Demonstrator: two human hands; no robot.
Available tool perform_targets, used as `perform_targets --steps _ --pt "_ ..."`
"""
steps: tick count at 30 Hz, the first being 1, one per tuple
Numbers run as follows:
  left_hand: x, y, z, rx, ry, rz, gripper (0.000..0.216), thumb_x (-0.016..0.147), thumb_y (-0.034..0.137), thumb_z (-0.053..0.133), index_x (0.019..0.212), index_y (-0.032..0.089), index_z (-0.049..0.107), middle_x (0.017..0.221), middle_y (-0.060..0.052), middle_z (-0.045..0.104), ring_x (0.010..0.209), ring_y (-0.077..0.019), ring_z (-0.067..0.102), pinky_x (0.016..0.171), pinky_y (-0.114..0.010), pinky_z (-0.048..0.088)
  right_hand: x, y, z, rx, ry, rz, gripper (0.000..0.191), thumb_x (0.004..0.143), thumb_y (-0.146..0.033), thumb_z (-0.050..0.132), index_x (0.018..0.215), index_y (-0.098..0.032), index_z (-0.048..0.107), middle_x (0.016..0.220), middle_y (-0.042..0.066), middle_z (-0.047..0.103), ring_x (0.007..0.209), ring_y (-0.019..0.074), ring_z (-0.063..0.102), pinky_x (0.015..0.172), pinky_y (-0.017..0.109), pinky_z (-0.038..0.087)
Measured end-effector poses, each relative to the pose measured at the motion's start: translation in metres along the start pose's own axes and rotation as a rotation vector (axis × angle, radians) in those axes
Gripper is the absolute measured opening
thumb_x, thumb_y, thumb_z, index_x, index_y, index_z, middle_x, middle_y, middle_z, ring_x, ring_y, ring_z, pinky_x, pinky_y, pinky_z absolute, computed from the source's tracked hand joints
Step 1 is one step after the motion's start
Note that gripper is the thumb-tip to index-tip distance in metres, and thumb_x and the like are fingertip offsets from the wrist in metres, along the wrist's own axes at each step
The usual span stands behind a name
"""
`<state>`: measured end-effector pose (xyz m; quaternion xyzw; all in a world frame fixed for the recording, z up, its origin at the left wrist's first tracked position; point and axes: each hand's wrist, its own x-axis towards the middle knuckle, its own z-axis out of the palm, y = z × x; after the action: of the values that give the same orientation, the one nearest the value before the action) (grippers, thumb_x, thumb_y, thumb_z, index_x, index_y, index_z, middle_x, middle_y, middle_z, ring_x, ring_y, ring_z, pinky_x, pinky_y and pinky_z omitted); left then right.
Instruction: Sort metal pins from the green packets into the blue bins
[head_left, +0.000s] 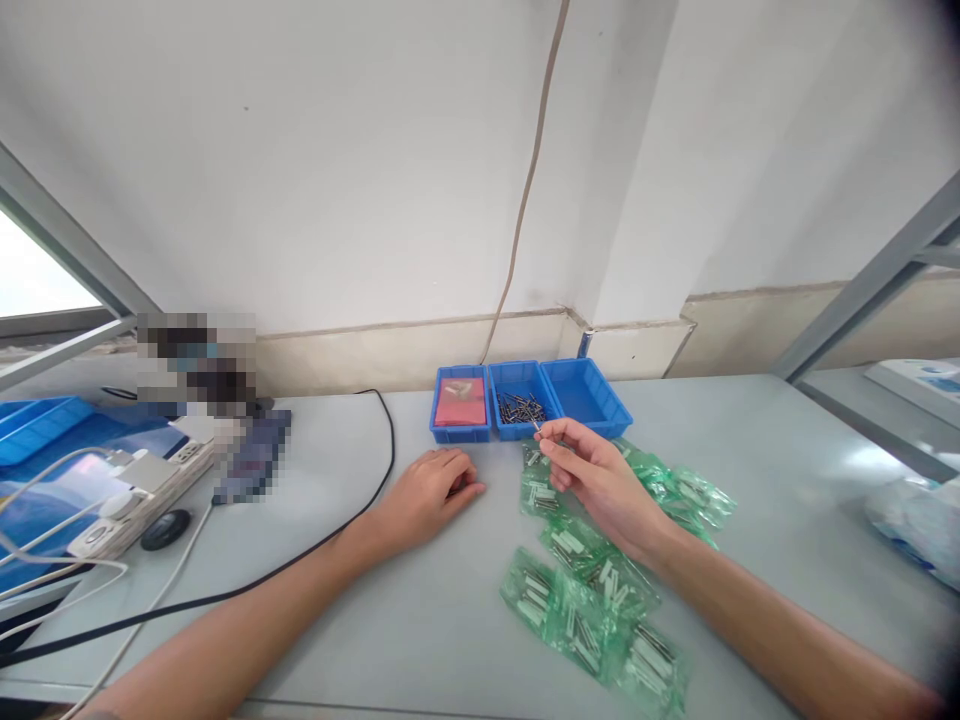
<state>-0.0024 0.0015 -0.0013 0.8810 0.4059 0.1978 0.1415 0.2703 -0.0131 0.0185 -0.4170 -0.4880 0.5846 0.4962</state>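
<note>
My right hand [592, 480] pinches a thin metal screw [535, 424] between thumb and fingertips, just in front of the middle blue bin [516, 432]. That bin holds a heap of similar dark and silvery screws [521, 408]. Under and around the right forearm lie several green plastic bags [581, 625], each with white plug-like pieces and metal screws inside. My left hand [431, 500] rests on the grey table with its fingers loosely curled; nothing shows in the gap by its thumb.
A left blue bin [460, 434] holds red packets [460, 403]; the right blue bin [589, 395] stands beside the middle one. A black cable [315, 545] crosses the table at left, near a power strip [105, 535] and a black mouse [166, 529]. A wall rises behind.
</note>
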Motion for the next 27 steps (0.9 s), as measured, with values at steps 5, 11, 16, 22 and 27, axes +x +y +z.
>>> perform_targets --steps 5,11,16,22,27 --pt "0.0001 0.0004 -0.0008 0.0 0.0 0.003 0.022 0.108 0.036 0.058 0.092 0.021 0.055 0.089 -0.001 0.063 0.081 -0.0191 0.057 0.074 -0.032 0.043 -0.0017 -0.001 0.0003 -0.017 0.002 0.011 0.029 0.093 -0.052 0.078 0.106 -0.028 0.07 0.076 -0.004 0.051 0.067 0.015 0.044 0.067 0.031 0.04" --pt "0.0001 0.0001 -0.0007 -0.002 0.003 0.001 0.022 0.108 0.037 0.058 0.092 0.021 0.056 0.088 -0.001 0.064 0.081 -0.0194 0.058 0.074 -0.033 0.044 -0.0028 -0.0049 0.0022 -0.034 0.004 -0.019 0.029 0.09 -0.051 0.081 0.1 -0.026 0.069 0.09 -0.001 0.057 0.07 0.0152 0.046 0.067 0.032 0.041" --pt "-0.0001 0.0001 -0.0005 0.0 0.007 0.004 0.022 0.108 0.038 0.057 0.093 0.021 0.057 0.088 -0.001 0.065 0.081 -0.0197 0.058 0.074 -0.033 0.044 -0.0038 -0.0046 0.002 -0.036 -0.002 -0.015 0.03 0.088 -0.051 0.084 0.091 -0.026 0.067 0.078 -0.002 0.056 0.068 0.0166 0.049 0.067 0.033 0.04" --pt "-0.0008 0.0003 -0.0004 0.002 0.005 0.003 0.022 0.109 0.037 0.058 0.092 0.022 0.056 0.088 -0.001 0.064 0.081 -0.0194 0.058 0.074 -0.032 0.043 -0.0046 -0.0043 0.001 -0.035 -0.011 -0.002 0.027 0.091 -0.048 0.082 0.091 -0.027 0.065 0.081 -0.002 0.057 0.07 0.0171 0.048 0.068 0.034 0.039" --pt "-0.0005 0.0 -0.0001 0.004 0.008 0.002 0.023 0.109 0.038 0.057 0.093 0.022 0.057 0.087 -0.001 0.064 0.081 -0.0197 0.058 0.075 -0.033 0.044 -0.0048 -0.0059 0.0026 0.005 -0.011 0.005 0.026 0.091 -0.046 0.082 0.09 -0.027 0.065 0.088 -0.001 0.058 0.071 0.0164 0.048 0.068 0.034 0.04"
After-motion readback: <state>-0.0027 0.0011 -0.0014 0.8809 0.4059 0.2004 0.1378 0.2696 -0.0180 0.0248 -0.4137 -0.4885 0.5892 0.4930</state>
